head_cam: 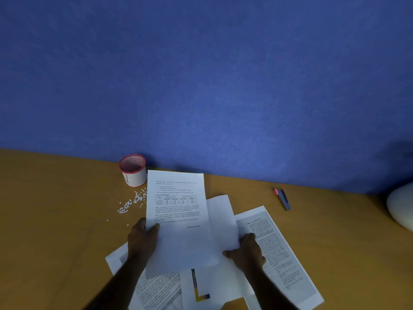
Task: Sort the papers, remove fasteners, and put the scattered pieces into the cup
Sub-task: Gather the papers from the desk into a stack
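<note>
On the desk [67,220]: one cup [133,170], one staple remover [282,199].

One red-rimmed white cup [133,171], one blue staple remover with red tip [282,199], two hands, several printed white paper sheets [178,211], and many small white scattered pieces [131,203], too numerous to count.

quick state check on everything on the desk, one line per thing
cup: upright, open top
white bits: scattered on desk beside cup
printed sheet: lifted, held by both hands
left hand: grips sheet's left edge
right hand: grips sheet's right edge
other papers: spread flat, overlapping
staple remover: lying untouched
</note>
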Tool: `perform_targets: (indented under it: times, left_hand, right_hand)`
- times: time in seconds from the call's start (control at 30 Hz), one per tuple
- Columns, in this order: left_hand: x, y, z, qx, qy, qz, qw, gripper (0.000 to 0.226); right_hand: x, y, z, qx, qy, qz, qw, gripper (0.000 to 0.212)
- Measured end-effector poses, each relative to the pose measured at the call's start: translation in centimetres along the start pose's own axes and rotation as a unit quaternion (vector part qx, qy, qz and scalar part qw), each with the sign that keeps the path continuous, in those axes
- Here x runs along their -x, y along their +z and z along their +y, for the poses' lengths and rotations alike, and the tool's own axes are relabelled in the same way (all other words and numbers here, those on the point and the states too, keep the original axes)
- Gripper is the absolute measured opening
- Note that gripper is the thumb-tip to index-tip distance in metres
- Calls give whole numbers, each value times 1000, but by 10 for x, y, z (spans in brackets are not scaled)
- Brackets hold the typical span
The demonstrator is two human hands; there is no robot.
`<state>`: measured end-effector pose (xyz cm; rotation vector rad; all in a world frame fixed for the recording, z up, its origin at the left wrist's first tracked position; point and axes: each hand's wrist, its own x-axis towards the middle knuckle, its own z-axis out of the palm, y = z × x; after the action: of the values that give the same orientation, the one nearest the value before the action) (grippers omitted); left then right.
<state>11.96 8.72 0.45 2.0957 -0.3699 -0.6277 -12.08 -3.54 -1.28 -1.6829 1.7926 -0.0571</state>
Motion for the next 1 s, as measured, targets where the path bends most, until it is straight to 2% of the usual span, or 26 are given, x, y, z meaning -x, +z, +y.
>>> perform_targets:
  times: [0.1, 0.2, 0.27, 0.5, 0.6, 0.7, 0.8, 0.9, 1.0]
  left_hand:
    - [0, 1, 2, -3, 0, -1, 1000, 30]
    - [-1, 2, 2, -8, 3, -1, 1000, 29]
    - [-2, 4, 1, -5, 0, -1, 1000, 28]
    - [-5, 8, -1, 7, 4, -7, 1000, 26]
    - [-8, 10, -2, 11, 12, -10, 1000, 27]
    - [-7, 12, -1, 22, 12, -15, 1000, 24]
    - [-4, 17, 4, 43, 6, -33, 999, 21]
    - [5, 24, 13, 79, 29, -64, 994, 15]
    - [18, 33, 21, 158, 41, -126, 979, 21]
  right_hand:
    - [-5, -9, 0, -67, -10, -8, 998, 56]
    - [-13, -20, 2, -60, -47, 5, 997, 24]
    - [-19, -32, 5, -75, -50, 21, 996, 12]
    - [-54, -96, 18, -170, -66, 193, 964, 24]
    - [-68, -121, 28, -246, -83, 235, 937, 17]
    - [-75, -136, 33, -358, -95, 205, 906, 16]
    - [-71, -136, 30, -446, -101, 91, 885, 13]
    - [-57, -123, 23, -432, -142, -7, 890, 17]
    - [-44, -106, 14, -403, -157, -73, 899, 15]
